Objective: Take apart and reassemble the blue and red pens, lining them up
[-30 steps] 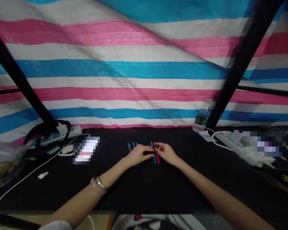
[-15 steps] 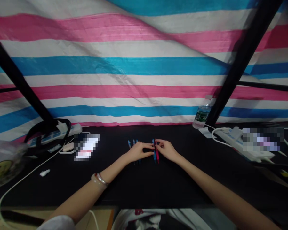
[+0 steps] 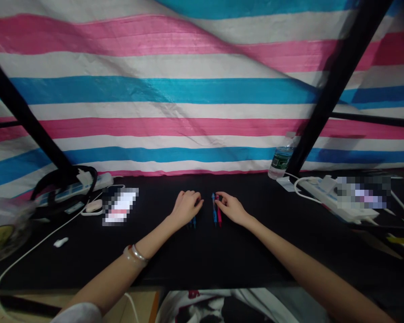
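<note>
On the black table, a blue pen [image 3: 214,216] and a red pen [image 3: 220,218] lie side by side, pointing away from me. My right hand [image 3: 234,208] rests at their right, thumb and forefinger closed at the upper part of the red pen. To the left, my left hand [image 3: 187,207] is bent over more blue pens [image 3: 193,222], its fingers curled around them. Only the lower ends of these pens show; the hand hides the rest. A gap separates the two groups of pens.
A phone [image 3: 121,205], a white earbud [image 3: 61,242] and a power strip [image 3: 103,181] lie at left. A water bottle [image 3: 280,159] stands at the back right, near another power strip [image 3: 343,204]. A striped sheet [image 3: 168,125] hangs behind the table.
My left hand has moved left, away from the blue pen beside the red one, and its fingers have curled over the left group. My right hand stays by the red pen.
</note>
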`<control>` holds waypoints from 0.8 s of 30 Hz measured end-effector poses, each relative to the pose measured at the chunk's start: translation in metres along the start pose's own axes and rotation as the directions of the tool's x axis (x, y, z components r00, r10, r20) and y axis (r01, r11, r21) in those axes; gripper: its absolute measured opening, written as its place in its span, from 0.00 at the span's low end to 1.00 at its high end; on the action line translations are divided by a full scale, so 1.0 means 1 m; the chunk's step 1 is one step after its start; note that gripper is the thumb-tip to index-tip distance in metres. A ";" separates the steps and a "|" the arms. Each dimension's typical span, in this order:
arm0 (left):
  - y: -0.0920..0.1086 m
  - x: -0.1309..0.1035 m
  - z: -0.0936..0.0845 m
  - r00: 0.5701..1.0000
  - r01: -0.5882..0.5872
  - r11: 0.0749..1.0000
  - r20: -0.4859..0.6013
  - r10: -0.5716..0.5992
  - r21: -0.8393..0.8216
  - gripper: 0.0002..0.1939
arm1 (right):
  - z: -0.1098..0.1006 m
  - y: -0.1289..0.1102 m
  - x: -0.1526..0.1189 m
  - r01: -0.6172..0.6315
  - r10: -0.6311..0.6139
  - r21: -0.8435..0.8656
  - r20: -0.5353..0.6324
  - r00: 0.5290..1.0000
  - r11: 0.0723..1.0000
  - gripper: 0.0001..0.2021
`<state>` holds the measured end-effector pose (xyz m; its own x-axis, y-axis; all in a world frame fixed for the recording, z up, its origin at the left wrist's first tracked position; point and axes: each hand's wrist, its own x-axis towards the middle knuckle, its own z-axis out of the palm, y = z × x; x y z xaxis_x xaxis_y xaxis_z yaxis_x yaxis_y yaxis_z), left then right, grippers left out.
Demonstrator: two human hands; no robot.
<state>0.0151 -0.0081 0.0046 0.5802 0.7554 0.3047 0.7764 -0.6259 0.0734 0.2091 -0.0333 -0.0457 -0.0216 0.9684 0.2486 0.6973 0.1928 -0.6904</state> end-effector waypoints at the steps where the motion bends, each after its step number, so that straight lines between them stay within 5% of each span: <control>1: -0.002 0.000 -0.003 0.999 0.030 0.996 0.012 -0.031 0.078 0.14 | -0.001 -0.002 -0.001 0.008 -0.008 -0.007 -0.001 1.000 1.000 0.18; 9: -0.020 0.000 -0.006 0.973 0.178 0.941 0.089 -0.211 0.288 0.20 | -0.010 -0.014 -0.005 0.080 -0.076 -0.065 0.060 0.995 0.995 0.18; 24: 0.008 -0.006 0.002 0.995 0.096 0.980 -0.015 -0.095 0.176 0.18 | -0.017 -0.025 -0.012 0.250 -0.238 -0.159 0.093 0.967 0.955 0.19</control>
<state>0.0186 -0.0176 0.0014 0.5003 0.8082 0.3107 0.8596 -0.5068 -0.0658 0.2039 -0.0528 -0.0197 -0.2535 0.9051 0.3414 0.7744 0.4014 -0.4891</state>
